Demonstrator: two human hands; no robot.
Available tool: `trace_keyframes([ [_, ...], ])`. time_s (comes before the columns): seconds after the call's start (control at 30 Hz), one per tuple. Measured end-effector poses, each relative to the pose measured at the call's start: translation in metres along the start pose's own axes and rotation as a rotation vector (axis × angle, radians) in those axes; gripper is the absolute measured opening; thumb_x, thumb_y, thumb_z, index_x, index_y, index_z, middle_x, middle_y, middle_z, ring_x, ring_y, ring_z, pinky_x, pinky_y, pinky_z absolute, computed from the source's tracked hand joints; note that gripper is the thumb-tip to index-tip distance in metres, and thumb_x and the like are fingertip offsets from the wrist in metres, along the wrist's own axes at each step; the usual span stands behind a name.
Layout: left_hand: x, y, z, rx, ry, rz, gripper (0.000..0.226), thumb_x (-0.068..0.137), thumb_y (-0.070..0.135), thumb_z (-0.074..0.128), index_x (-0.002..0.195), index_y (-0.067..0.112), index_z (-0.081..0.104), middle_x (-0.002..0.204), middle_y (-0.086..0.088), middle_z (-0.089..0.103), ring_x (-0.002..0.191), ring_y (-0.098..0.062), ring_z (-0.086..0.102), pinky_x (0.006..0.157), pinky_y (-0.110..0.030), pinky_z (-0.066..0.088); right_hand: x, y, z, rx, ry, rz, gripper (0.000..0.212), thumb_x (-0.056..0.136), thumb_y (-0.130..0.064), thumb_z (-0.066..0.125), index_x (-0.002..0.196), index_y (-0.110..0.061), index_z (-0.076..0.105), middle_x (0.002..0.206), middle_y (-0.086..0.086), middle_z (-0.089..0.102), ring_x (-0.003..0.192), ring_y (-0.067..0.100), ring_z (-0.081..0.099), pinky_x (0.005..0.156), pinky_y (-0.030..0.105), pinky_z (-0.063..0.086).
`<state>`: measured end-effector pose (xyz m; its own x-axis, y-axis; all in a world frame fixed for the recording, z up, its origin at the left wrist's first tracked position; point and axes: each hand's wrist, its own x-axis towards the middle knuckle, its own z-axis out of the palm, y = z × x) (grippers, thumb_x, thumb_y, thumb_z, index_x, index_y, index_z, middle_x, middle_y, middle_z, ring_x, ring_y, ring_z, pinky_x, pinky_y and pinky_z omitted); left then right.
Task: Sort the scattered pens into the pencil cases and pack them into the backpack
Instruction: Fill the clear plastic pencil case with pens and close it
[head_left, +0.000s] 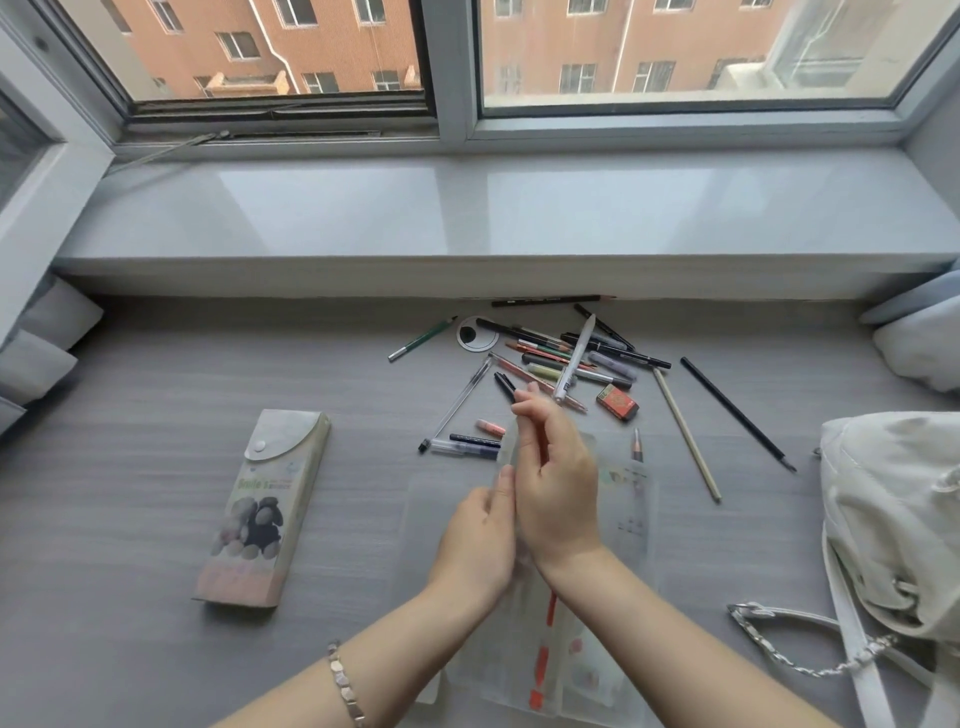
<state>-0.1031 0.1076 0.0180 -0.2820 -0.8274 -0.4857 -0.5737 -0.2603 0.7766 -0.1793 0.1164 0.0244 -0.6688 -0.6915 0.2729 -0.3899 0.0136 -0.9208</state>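
Fingers of the right hand pinch a white pen upright; left hand grips the translucent pencil case.

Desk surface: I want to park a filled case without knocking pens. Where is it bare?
Bare patches: left of the closed pencil case, and between it and the hands, left hand and right hand. Crowded: the pen pile ahead, loose pencils running right toward the backpack.
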Motion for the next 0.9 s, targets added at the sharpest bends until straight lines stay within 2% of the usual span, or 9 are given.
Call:
trace_keyframes([
  [0.07, -0.001, 0.004, 0.001, 0.022, 0.000, 0.009, 0.051, 0.093, 0.051, 0.027, 0.079, 0.012, 0.057, 0.077, -0.003, 0.063, 0.082, -0.026, 0.059, 0.080, -0.037, 0.046, -0.001, 0.003, -0.002, -0.019, 0.027, -0.023, 0.013, 0.088, -0.001, 0.050, 0.092, 0.000, 0.063, 0.112, 0.004, 0.061, 0.110, -0.023, 0.043, 0.087, -0.004, 0.032],
  [0.13, -0.002, 0.008, 0.002, 0.056, 0.008, 0.033, 0.050, 0.092, 0.055, 0.026, 0.078, 0.015, 0.054, 0.078, -0.001, 0.061, 0.088, -0.028, 0.060, 0.077, -0.036, 0.044, -0.001, 0.006, -0.003, -0.067, 0.079, 0.040, 0.018, 0.090, -0.018, 0.050, 0.094, -0.009, 0.065, 0.121, -0.004, 0.053, 0.125, 0.001, 0.042, 0.097, 0.007, 0.032],
  [0.2, -0.004, 0.012, 0.002, 0.068, -0.003, 0.052, 0.047, 0.092, 0.056, 0.027, 0.070, 0.020, 0.047, 0.071, 0.002, 0.056, 0.085, -0.029, 0.059, 0.072, -0.035, 0.041, 0.002, 0.008, -0.008, -0.136, 0.107, 0.146, 0.031, 0.087, -0.036, 0.042, 0.094, -0.018, 0.066, 0.129, 0.000, 0.053, 0.130, 0.013, 0.038, 0.101, 0.013, 0.024],
  [0.3, -0.006, 0.014, 0.003, 0.071, -0.005, 0.060, 0.045, 0.093, 0.054, 0.028, 0.065, 0.021, 0.040, 0.062, 0.005, 0.049, 0.070, -0.024, 0.050, 0.070, -0.034, 0.038, 0.006, 0.009, -0.017, -0.238, 0.038, 0.214, 0.031, 0.088, -0.039, 0.041, 0.096, -0.021, 0.065, 0.127, 0.000, 0.059, 0.134, 0.013, 0.033, 0.100, 0.004, 0.010],
  [0.4, -0.003, 0.011, 0.004, 0.062, 0.008, 0.033, 0.046, 0.093, 0.054, 0.026, 0.070, 0.019, 0.046, 0.075, 0.002, 0.056, 0.082, -0.024, 0.052, 0.076, -0.032, 0.038, 0.008, 0.012, -0.029, -0.371, -0.111, 0.180, 0.028, 0.094, -0.034, 0.040, 0.103, -0.019, 0.063, 0.137, -0.003, 0.051, 0.137, 0.013, 0.030, 0.105, 0.019, 0.017],
  [0.53, 0.003, 0.011, 0.003, 0.028, -0.011, -0.014, 0.050, 0.094, 0.052, 0.025, 0.093, 0.016, 0.060, 0.077, 0.012, 0.055, 0.088, -0.016, 0.053, 0.079, -0.024, 0.035, 0.010, 0.013, -0.042, -0.321, -0.258, 0.084, 0.042, 0.093, -0.031, 0.031, 0.123, -0.015, 0.057, 0.143, 0.000, 0.042, 0.136, 0.008, 0.028, 0.109, 0.020, 0.018],
  [0.67, 0.006, 0.015, 0.000, -0.003, -0.010, -0.020, 0.036, 0.096, 0.048, 0.027, 0.095, 0.024, 0.053, 0.077, 0.017, 0.048, 0.091, -0.010, 0.047, 0.080, -0.019, 0.029, 0.005, 0.021, -0.050, -0.496, -0.316, -0.197, 0.044, 0.094, -0.037, 0.033, 0.118, -0.013, 0.061, 0.137, 0.004, 0.050, 0.133, 0.016, 0.035, 0.109, 0.030, 0.024],
  [0.77, 0.006, 0.014, 0.001, 0.011, -0.031, -0.021, 0.041, 0.096, 0.048, 0.027, 0.094, 0.020, 0.056, 0.088, 0.009, 0.056, 0.091, -0.012, 0.051, 0.079, -0.021, 0.032, -0.003, 0.023, -0.050, -0.651, -0.366, -0.342, 0.053, 0.098, -0.038, 0.018, 0.120, -0.013, 0.059, 0.136, 0.001, 0.050, 0.131, 0.016, 0.037, 0.107, 0.040, 0.023],
  [0.9, 0.008, 0.006, 0.005, 0.023, -0.058, 0.002, 0.054, 0.094, 0.051, 0.026, 0.103, 0.013, 0.063, 0.100, 0.002, 0.063, 0.098, -0.015, 0.057, 0.084, -0.026, 0.040, -0.006, 0.029, -0.048, -0.580, -0.434, -0.450, 0.046, 0.099, -0.026, 0.021, 0.127, -0.005, 0.050, 0.138, 0.007, 0.046, 0.130, 0.016, 0.039, 0.108, 0.036, 0.026],
])
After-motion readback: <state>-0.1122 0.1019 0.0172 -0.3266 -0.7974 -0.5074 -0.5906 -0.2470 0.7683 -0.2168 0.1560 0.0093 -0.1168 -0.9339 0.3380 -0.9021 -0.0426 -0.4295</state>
